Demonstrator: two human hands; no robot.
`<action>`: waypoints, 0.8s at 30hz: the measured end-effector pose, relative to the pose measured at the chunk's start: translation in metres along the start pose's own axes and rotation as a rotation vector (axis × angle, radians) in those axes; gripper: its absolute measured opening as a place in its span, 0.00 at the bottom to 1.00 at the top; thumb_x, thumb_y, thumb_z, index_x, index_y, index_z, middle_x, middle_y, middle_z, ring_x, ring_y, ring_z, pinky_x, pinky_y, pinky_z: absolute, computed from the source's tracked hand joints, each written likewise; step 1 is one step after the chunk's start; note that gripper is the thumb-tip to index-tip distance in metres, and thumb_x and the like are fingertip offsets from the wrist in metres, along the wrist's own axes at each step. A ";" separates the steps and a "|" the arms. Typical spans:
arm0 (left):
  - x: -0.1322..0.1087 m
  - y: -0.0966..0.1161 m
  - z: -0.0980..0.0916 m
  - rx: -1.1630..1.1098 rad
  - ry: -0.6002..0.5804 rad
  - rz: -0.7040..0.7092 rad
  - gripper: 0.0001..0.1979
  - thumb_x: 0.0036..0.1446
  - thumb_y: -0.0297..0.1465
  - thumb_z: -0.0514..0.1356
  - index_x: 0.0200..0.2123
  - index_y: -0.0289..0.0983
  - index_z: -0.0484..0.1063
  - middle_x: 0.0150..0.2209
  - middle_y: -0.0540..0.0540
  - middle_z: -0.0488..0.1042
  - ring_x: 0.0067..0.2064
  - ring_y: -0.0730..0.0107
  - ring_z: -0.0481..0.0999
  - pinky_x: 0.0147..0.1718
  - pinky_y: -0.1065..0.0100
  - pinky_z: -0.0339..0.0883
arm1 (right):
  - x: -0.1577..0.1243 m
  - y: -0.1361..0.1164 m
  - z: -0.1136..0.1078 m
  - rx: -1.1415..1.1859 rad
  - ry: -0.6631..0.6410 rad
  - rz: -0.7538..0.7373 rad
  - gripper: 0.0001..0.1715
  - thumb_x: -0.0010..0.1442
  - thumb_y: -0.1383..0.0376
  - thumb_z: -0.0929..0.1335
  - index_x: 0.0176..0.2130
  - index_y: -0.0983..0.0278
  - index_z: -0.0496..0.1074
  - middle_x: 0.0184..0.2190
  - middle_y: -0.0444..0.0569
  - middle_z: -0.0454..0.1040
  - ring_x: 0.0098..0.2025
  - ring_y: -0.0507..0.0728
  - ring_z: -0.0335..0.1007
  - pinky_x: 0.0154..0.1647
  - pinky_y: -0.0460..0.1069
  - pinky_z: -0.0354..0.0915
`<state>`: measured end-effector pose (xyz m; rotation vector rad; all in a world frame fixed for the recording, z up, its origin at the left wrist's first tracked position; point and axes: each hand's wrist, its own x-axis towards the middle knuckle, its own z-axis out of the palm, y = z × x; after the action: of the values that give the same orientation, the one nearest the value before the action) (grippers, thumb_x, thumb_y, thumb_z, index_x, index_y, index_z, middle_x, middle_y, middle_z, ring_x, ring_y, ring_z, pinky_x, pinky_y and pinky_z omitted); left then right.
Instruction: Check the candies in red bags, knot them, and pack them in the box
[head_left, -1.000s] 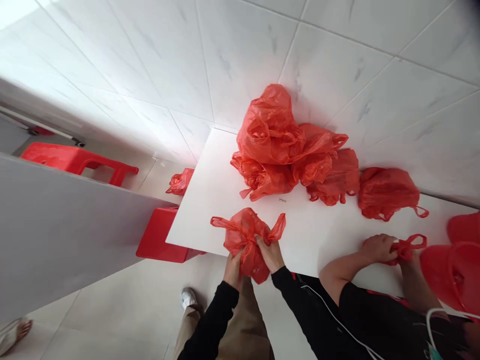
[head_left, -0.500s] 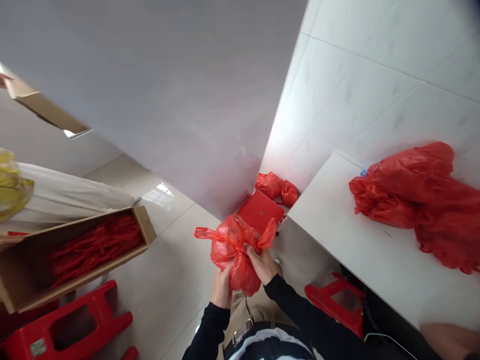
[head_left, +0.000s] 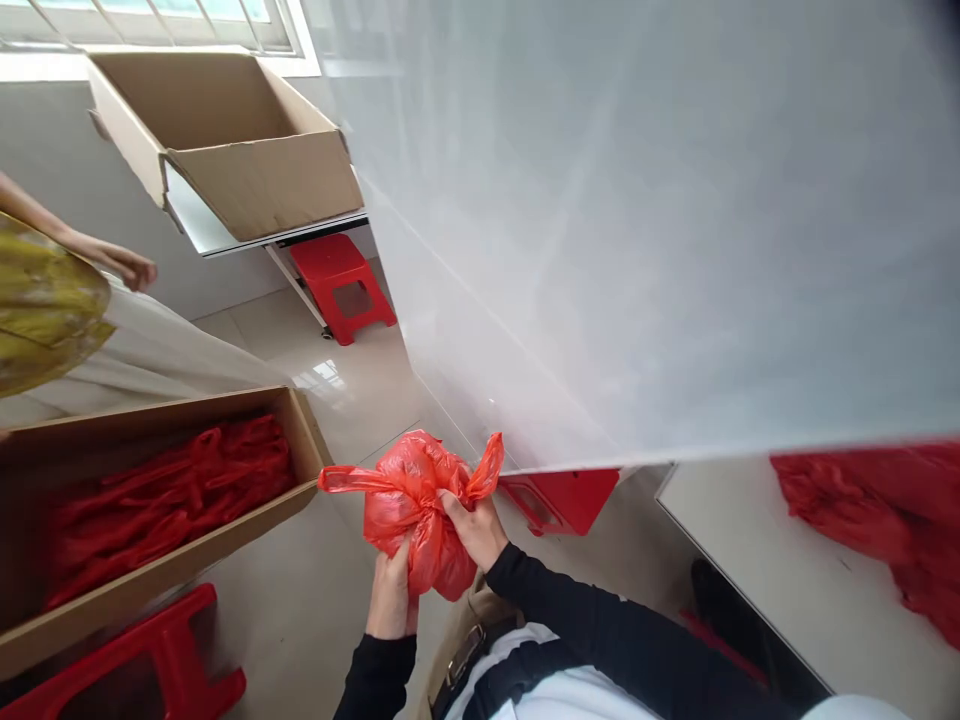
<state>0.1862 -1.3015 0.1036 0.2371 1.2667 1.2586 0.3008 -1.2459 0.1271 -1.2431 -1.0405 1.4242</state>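
Observation:
A full red plastic bag (head_left: 420, 480), gathered and knotted at its middle with two handle ends sticking out, is held in front of my waist. My left hand (head_left: 391, 590) grips its near left side, fingers partly hidden under the plastic. On the right of the knot, my right hand (head_left: 475, 530) is closed on the bag with the thumb on top. What fills the bag cannot be made out. To the left stands a long cardboard box (head_left: 172, 565) with a heap of red plastic bags (head_left: 195, 470) inside.
Another person's hand (head_left: 116, 258) shows at the left. An open carton (head_left: 262, 180) sits on a table by the window. Red stools (head_left: 341, 275) stand beneath that table and elsewhere. A pale wall panel (head_left: 600, 250) rises ahead. More red bags (head_left: 870, 500) lie on a white table (head_left: 739, 520).
My view has swung to the left, bringing the open carton and window into sight. The knotted bag, still in both hands, now appears further left. The other person's hand has come into view.

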 end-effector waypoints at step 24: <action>-0.096 -0.158 0.370 0.373 -0.208 0.274 0.19 0.63 0.37 0.62 0.55 0.36 0.71 0.56 0.40 0.73 0.53 0.56 0.75 0.51 0.49 0.72 | -0.021 -0.073 -0.393 0.420 0.229 -0.138 0.22 0.61 0.54 0.69 0.51 0.61 0.75 0.49 0.48 0.80 0.55 0.61 0.74 0.61 0.54 0.66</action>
<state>0.5913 -1.2616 0.1800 0.8126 1.3095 1.1813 0.6999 -1.2463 0.1538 -0.9782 -0.6183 1.2771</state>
